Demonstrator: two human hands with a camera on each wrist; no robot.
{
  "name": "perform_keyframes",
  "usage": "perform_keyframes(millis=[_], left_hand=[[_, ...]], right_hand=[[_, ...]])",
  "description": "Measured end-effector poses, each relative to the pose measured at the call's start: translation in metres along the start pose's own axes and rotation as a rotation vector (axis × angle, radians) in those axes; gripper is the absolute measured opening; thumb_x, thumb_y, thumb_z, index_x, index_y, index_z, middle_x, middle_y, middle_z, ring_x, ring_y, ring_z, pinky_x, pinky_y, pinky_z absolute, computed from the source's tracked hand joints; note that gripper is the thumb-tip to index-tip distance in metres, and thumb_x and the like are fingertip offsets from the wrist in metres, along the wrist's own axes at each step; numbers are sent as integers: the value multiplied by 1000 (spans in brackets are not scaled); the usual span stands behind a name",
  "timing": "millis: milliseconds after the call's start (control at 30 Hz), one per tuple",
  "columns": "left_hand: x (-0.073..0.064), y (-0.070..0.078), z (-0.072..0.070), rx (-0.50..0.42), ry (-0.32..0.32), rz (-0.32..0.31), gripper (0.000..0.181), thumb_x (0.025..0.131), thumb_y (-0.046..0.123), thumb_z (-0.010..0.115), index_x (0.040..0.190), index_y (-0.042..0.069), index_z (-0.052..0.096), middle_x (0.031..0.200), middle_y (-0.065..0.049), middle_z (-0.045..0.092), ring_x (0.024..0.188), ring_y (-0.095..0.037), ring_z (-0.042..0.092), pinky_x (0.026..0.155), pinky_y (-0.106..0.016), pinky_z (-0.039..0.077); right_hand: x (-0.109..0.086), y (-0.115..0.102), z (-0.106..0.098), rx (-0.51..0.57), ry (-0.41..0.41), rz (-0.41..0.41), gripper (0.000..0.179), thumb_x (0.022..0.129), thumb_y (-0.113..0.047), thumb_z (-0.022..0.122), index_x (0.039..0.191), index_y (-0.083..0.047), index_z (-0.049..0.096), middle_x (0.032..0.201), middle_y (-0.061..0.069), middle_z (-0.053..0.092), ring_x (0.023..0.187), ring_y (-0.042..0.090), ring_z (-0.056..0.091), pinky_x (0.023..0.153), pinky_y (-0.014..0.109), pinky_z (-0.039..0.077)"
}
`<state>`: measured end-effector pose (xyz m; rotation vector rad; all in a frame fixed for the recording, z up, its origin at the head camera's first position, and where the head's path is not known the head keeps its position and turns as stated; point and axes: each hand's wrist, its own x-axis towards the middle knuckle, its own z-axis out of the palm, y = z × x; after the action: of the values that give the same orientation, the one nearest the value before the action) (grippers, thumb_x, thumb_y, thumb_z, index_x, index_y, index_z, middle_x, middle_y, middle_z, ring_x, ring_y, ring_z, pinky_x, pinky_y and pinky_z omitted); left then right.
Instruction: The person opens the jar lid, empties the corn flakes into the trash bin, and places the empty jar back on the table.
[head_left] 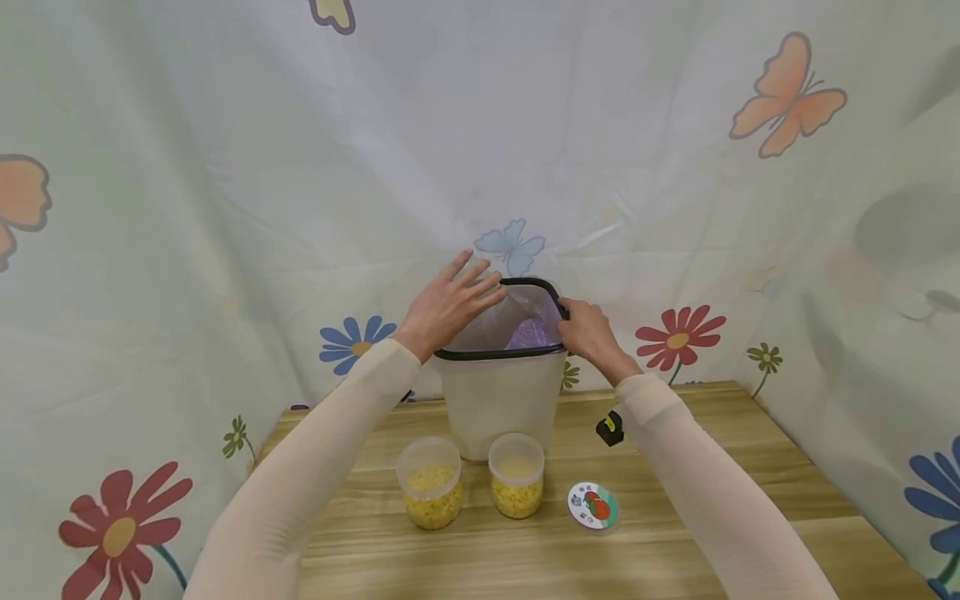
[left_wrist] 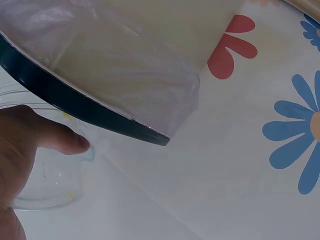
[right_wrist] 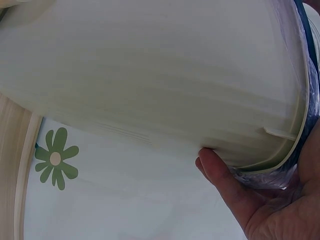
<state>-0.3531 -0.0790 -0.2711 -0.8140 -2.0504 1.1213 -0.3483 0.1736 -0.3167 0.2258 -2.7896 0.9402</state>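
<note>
A pale trash bin (head_left: 495,400) with a black rim stands on the table, lined with a thin purplish plastic bag (head_left: 531,333). My left hand (head_left: 450,312) is over the left side of its mouth, fingers spread. In the left wrist view its thumb lies against a clear plastic tub (left_wrist: 55,175) with a few yellow bits inside; the hand hides this tub in the head view. My right hand (head_left: 588,329) grips the bin's right rim, and in the right wrist view the bag bunches under that hand.
Two clear tubs of yellow kernels, a left tub (head_left: 431,492) and a right tub (head_left: 517,487), stand before the bin. Right of them lies a round lid (head_left: 592,506) with a tomato picture. A black-and-yellow tape measure (head_left: 611,427) sits by my right forearm. A patterned curtain (head_left: 480,125) hangs behind.
</note>
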Motion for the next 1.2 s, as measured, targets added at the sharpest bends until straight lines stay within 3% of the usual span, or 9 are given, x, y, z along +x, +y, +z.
perform_keyframes(millis=[533, 733, 967, 1200], left_hand=[[-1, -15, -13, 121, -27, 120, 96, 87, 24, 75, 157, 34, 11, 164, 2, 20, 152, -24, 18, 125, -51, 4], [1, -13, -14, 147, -39, 177, 96, 87, 27, 75, 157, 36, 10, 165, 4, 17, 153, -23, 16, 125, -51, 3], [4, -12, -16, 185, -36, 222, 95, 89, 26, 73, 158, 36, 8, 165, 6, 17, 153, -22, 16, 125, -51, 4], [2, -11, -15, 188, -49, 227, 95, 90, 23, 71, 158, 35, 5, 166, 7, 15, 153, -22, 15, 125, -52, 3]], right_hand=[[0, -2, 1, 2, 7, 8, 60, 91, -8, 40, 151, -3, 35, 125, 29, 62, 53, 18, 62, 53, 28, 50], [-1, -1, 3, 10, 1, 9, 61, 90, -8, 40, 151, -4, 35, 125, 29, 62, 52, 16, 62, 52, 28, 51], [-1, -1, 2, 9, 10, 17, 61, 91, -9, 40, 151, -5, 36, 136, 28, 56, 54, 16, 62, 53, 28, 52], [0, -1, 2, 13, 13, 21, 61, 91, -9, 41, 151, -5, 36, 135, 27, 56, 54, 17, 62, 53, 28, 53]])
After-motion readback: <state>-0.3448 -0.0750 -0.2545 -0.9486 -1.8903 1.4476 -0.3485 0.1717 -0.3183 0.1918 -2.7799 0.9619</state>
